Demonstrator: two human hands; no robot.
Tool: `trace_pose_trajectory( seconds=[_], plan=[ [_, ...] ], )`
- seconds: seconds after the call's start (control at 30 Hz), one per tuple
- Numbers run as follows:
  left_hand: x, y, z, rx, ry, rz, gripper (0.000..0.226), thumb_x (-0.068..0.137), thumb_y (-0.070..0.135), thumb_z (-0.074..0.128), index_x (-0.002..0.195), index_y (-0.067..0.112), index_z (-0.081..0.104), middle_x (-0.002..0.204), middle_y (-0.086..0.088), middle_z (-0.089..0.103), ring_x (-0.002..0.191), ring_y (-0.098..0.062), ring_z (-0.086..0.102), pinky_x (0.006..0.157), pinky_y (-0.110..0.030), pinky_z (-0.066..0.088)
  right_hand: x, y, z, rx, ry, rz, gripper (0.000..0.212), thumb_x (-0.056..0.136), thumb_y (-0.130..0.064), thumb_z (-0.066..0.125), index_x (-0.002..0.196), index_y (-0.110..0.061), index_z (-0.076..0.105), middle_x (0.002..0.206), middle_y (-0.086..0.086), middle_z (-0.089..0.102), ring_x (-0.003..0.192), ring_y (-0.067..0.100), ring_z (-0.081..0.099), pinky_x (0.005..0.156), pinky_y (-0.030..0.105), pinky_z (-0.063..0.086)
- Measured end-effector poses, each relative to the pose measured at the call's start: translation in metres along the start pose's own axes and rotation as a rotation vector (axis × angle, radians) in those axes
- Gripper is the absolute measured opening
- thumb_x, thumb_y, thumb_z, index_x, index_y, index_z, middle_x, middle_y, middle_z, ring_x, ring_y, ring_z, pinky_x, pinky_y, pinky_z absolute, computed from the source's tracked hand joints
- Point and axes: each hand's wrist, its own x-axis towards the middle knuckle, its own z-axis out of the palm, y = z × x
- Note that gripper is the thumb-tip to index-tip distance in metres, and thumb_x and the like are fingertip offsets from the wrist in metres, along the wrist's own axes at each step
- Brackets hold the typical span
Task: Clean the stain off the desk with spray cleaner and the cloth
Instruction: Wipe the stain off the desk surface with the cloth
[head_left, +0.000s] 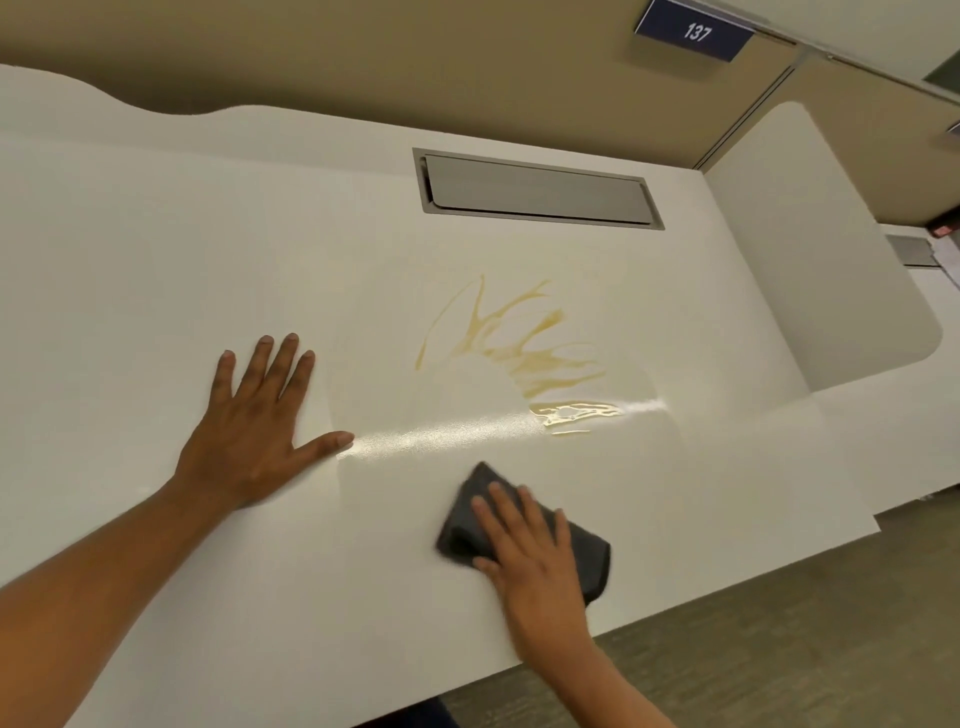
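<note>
Here the right hand (524, 561) presses a dark cloth (519, 535) flat under spread fingers, near of the yellow-brown stain (519, 353) (still streaked, wet); the left hand (254, 426) lies open, empty, probably bracing on the worktop (156, 260).

The stain (519, 348) is a yellow-brown smear of streaks fanning across the middle of my white counter (156, 234), with a wet, glossy puddle at its near right edge. The cloth (467, 514) is dark grey, seemingly folded, though it is blurred, and lies flat on the counter nearer me, apart from the stain.
</note>
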Motion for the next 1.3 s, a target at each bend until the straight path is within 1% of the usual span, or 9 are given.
trace_pose_trajectory(
  seconds=[0.23, 0.33, 0.43, 0.63, 0.77, 0.9, 1.0, 1.17, 1.3],
  plan=[
    [-0.001, 0.004, -0.009, 0.000, -0.013, -0.007, 0.114, 0.088, 0.096, 0.022, 0.171, 0.018, 0.014, 0.182, -0.005, 0.005, 0.169, -0.027, 0.001, 0.134, -0.060, 0.005, 0.112, 0.070, -0.039, 0.063, 0.041, 0.483, 0.059, 0.113, -0.041, 0.032, 0.167, -0.032, 0.011, 0.177, -0.008, 0.007, 0.162, 0.025, 0.004, 0.125, 0.059, 0.018],
    [0.000, 0.005, -0.009, -0.018, 0.006, -0.009, 0.115, 0.087, 0.097, 0.022, 0.171, 0.020, 0.012, 0.182, -0.004, 0.004, 0.169, -0.025, 0.000, 0.135, -0.060, 0.004, 0.153, 0.048, -0.040, 0.083, 0.085, 0.485, 0.058, 0.113, -0.042, 0.030, 0.167, -0.032, 0.011, 0.176, -0.008, 0.008, 0.162, 0.024, 0.006, 0.125, 0.062, 0.017],
    [0.001, 0.003, -0.013, -0.031, 0.001, -0.018, 0.115, 0.086, 0.097, 0.021, 0.172, 0.021, 0.011, 0.182, -0.003, 0.002, 0.169, -0.024, -0.002, 0.135, -0.060, 0.003, 0.153, 0.009, -0.030, 0.013, 0.067, 0.320, 0.059, 0.113, -0.041, 0.031, 0.167, -0.033, 0.010, 0.176, -0.008, 0.007, 0.162, 0.023, 0.007, 0.126, 0.057, 0.018],
    [-0.003, 0.002, -0.013, -0.048, 0.010, -0.014, 0.115, 0.087, 0.097, 0.024, 0.171, 0.020, 0.014, 0.182, -0.005, 0.006, 0.169, -0.025, 0.001, 0.134, -0.061, 0.005, 0.042, 0.000, -0.007, 0.010, -0.038, 0.076, 0.060, 0.111, -0.046, 0.028, 0.164, -0.046, 0.001, 0.173, -0.020, -0.010, 0.160, 0.010, -0.012, 0.129, 0.046, -0.001],
    [-0.002, 0.002, -0.013, -0.028, 0.005, -0.010, 0.115, 0.087, 0.096, 0.024, 0.171, 0.019, 0.018, 0.181, -0.006, 0.010, 0.169, -0.027, 0.005, 0.134, -0.062, 0.008, 0.019, 0.062, -0.021, 0.046, -0.040, 0.222, 0.061, 0.112, -0.039, 0.041, 0.163, -0.046, 0.008, 0.172, -0.022, -0.004, 0.161, 0.010, -0.008, 0.131, 0.048, 0.006],
    [0.000, 0.002, -0.012, -0.006, 0.015, -0.011, 0.115, 0.087, 0.096, 0.024, 0.170, 0.018, 0.020, 0.181, -0.006, 0.014, 0.168, -0.029, 0.010, 0.133, -0.063, 0.011, 0.088, 0.104, -0.048, 0.085, 0.056, 0.499, 0.058, 0.113, -0.036, 0.039, 0.166, -0.034, 0.016, 0.176, -0.010, 0.008, 0.162, 0.026, 0.009, 0.125, 0.059, 0.020],
    [0.000, 0.002, -0.010, -0.015, 0.025, -0.011, 0.114, 0.087, 0.096, 0.027, 0.170, 0.018, 0.021, 0.181, -0.006, 0.015, 0.168, -0.029, 0.011, 0.133, -0.063, 0.011, 0.142, 0.093, -0.055, 0.113, 0.125, 0.623, 0.057, 0.112, -0.036, 0.039, 0.166, -0.030, 0.021, 0.175, -0.004, 0.016, 0.160, 0.027, 0.015, 0.123, 0.057, 0.023],
    [0.001, 0.003, -0.011, -0.004, 0.021, -0.009, 0.114, 0.087, 0.095, 0.029, 0.170, 0.018, 0.021, 0.181, -0.007, 0.016, 0.168, -0.029, 0.011, 0.133, -0.062, 0.009, 0.135, 0.014, -0.022, 0.018, 0.091, 0.259, 0.060, 0.110, -0.040, 0.040, 0.166, -0.035, 0.017, 0.176, -0.009, 0.013, 0.162, 0.021, 0.011, 0.126, 0.052, 0.017],
    [0.000, 0.002, -0.010, -0.019, 0.023, -0.012, 0.113, 0.087, 0.094, 0.032, 0.170, 0.019, 0.019, 0.181, -0.004, 0.013, 0.168, -0.027, 0.008, 0.134, -0.060, 0.008, 0.055, -0.001, 0.002, 0.075, 0.033, 0.020, 0.064, 0.108, -0.046, 0.037, 0.164, -0.047, 0.008, 0.175, -0.020, 0.002, 0.162, 0.012, -0.005, 0.128, 0.043, -0.003]
  ],
)
